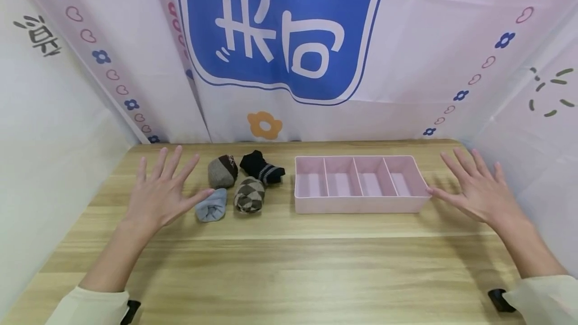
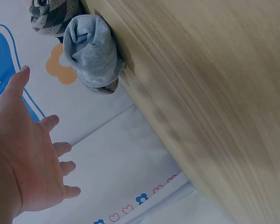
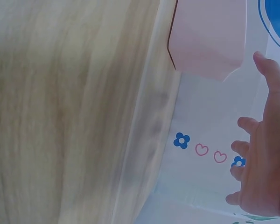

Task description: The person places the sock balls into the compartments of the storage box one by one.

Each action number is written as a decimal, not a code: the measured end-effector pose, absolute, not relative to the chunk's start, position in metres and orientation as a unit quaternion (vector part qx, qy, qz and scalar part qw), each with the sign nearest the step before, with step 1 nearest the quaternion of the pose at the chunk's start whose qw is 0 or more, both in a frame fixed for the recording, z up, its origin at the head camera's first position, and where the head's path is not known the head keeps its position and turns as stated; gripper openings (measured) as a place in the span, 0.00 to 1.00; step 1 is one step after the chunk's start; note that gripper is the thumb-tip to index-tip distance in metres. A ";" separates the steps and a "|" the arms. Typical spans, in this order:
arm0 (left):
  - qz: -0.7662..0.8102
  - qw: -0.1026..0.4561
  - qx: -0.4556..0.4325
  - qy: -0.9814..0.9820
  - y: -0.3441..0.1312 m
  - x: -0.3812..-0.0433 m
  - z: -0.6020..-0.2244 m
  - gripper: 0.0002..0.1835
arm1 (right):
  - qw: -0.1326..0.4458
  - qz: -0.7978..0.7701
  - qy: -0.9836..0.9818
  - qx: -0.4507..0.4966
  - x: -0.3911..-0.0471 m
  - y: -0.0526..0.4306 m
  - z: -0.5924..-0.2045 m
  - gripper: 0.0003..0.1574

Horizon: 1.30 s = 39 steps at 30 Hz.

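My left hand [image 1: 160,194] is spread above the table on the left, holding nothing. Its thumb overlaps a light blue rolled sock [image 1: 211,206] in the head view. Close by lie a grey and maroon rolled sock [image 1: 223,171], a checked brown rolled sock [image 1: 249,195] and a black sock bundle with grey stripes [image 1: 263,167]. To their right stands a pink box [image 1: 356,205] with thin dividers and bare compartments. My right hand [image 1: 480,189] hovers with fingers spread beside the box, the thumb tip at its right end in the head view.
The wooden table [image 1: 289,270] reaches back to a white curtain [image 1: 402,74] with a blue printed sign. White side walls [image 1: 54,129] rise at the left and right. A black strap [image 1: 501,300] shows at the right wrist.
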State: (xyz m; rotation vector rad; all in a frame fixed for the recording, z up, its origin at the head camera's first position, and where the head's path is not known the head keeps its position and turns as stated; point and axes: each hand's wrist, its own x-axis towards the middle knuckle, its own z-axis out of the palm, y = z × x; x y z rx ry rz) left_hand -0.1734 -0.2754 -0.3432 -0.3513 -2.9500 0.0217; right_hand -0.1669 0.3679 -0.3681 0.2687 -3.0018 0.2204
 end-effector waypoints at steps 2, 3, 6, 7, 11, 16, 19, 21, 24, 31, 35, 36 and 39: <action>0.007 0.078 -0.118 -0.990 -0.275 -0.173 -0.343 0.51 | 0.061 0.077 -0.991 0.094 -0.167 0.367 -0.368 0.61; 0.006 0.075 -0.119 -0.990 -0.274 -0.173 -0.342 0.51 | 0.061 0.082 -0.990 0.097 -0.167 0.366 -0.367 0.61; 0.006 0.063 -0.123 -0.990 -0.273 -0.173 -0.342 0.51 | 0.065 0.104 -0.987 0.109 -0.169 0.363 -0.367 0.60; 0.005 0.060 -0.125 -0.990 -0.273 -0.173 -0.341 0.51 | 0.070 0.110 -0.985 0.117 -0.169 0.361 -0.366 0.59; 0.002 0.049 -0.133 -0.990 -0.271 -0.174 -0.340 0.51 | 0.084 0.129 -0.977 0.147 -0.176 0.354 -0.364 0.58; -0.004 0.044 -0.147 -0.988 -0.268 -0.174 -0.340 0.50 | 0.049 0.200 -0.967 0.150 -0.183 0.343 -0.362 0.61; -0.011 0.045 -0.156 -0.987 -0.266 -0.174 -0.340 0.49 | 0.016 0.245 -0.959 0.144 -0.187 0.338 -0.361 0.63; -0.016 0.046 -0.163 -0.985 -0.264 -0.173 -0.340 0.48 | -0.002 0.274 -0.951 0.147 -0.189 0.336 -0.362 0.61; -0.022 0.044 -0.173 -0.984 -0.260 -0.172 -0.338 0.48 | -0.020 0.303 -0.940 0.154 -0.192 0.334 -0.364 0.56; -0.056 0.049 -0.209 -0.975 -0.253 -0.176 -0.340 0.46 | -0.037 0.316 -0.935 0.159 -0.195 0.335 -0.367 0.59; -0.102 0.074 -0.228 -0.965 -0.253 -0.183 -0.344 0.43 | -0.057 0.320 -0.933 0.151 -0.196 0.335 -0.368 0.63; -0.116 0.074 -0.228 -0.964 -0.253 -0.185 -0.345 0.42 | -0.063 0.322 -0.933 0.146 -0.196 0.334 -0.368 0.64; -0.146 0.064 -0.223 -0.962 -0.253 -0.191 -0.346 0.40 | -0.076 0.333 -0.929 0.140 -0.197 0.334 -0.368 0.65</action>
